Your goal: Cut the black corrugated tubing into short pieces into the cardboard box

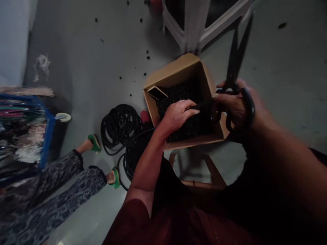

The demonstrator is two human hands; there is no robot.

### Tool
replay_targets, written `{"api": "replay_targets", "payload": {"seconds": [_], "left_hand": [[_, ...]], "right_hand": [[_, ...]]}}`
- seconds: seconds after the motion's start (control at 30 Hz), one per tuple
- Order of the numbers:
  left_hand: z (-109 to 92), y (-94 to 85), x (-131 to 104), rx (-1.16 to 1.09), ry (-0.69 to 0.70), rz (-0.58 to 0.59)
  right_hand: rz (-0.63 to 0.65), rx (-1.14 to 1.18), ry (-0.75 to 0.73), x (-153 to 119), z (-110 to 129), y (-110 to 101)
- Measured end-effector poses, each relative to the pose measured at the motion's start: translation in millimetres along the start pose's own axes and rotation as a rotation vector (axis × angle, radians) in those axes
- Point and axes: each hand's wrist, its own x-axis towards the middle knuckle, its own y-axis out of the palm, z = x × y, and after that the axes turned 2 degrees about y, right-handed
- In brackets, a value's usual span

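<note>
My left hand (180, 114) is closed over an open cardboard box (171, 71), thumb and fingers pinching a dark length of tubing (203, 104) that stretches toward my right hand. A pair of black scissors (235, 64) is held in my right hand (235, 103), its handles around the fingers and its blades pointing up, slightly parted. Right thumb and forefinger come together near the far end of the tubing; whether they grip it is too dark to tell. Many small black pieces (178, 93) lie in the box, and a phone-like dark rectangle (157, 93) leans in its corner.
Coils of black tubing (120, 124) lie on the floor left of the box. A white plastic stool (194, 23) stands behind it. At left are a blue crate (48, 136) of wires and a person's legs (76, 190) in green shoes. Black scraps dot the floor.
</note>
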Motion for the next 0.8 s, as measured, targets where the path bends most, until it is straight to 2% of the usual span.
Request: {"api": "replay_targets", "payload": {"seconds": [0.07, 0.17, 0.27, 0.4, 0.5, 0.63, 0.8], "left_hand": [[1.0, -0.6, 0.6, 0.007, -0.017, -0.029], [4.3, -4.4, 2.6, -0.064, -0.075, -0.089], [8.2, -17.0, 3.1, -0.106, -0.127, -0.163], [10.5, -37.3, -0.3, -0.046, -0.199, -0.264], [9.5, -41.8, -2.3, -0.036, -0.225, -0.263], [7.3, -38.6, -1.5, -0.046, -0.226, -0.246], [6.7, -38.6, -0.6, -0.101, -0.238, -0.239]], "right_hand": [[0.026, 0.003, 0.024, 1.0, -1.0, 0.6], [0.048, -0.067, -0.014, 0.3, -1.3, 0.8], [0.073, -0.168, -0.005, -4.7, 0.9, 3.9], [0.205, -0.27, -0.035, -14.1, -2.5, 12.1], [0.277, -0.38, -0.056, -18.4, -12.3, 17.1], [0.331, -0.407, -0.096, -19.4, -23.2, 19.8], [0.367, -0.445, -0.084, -20.1, -22.0, 18.7]]}}
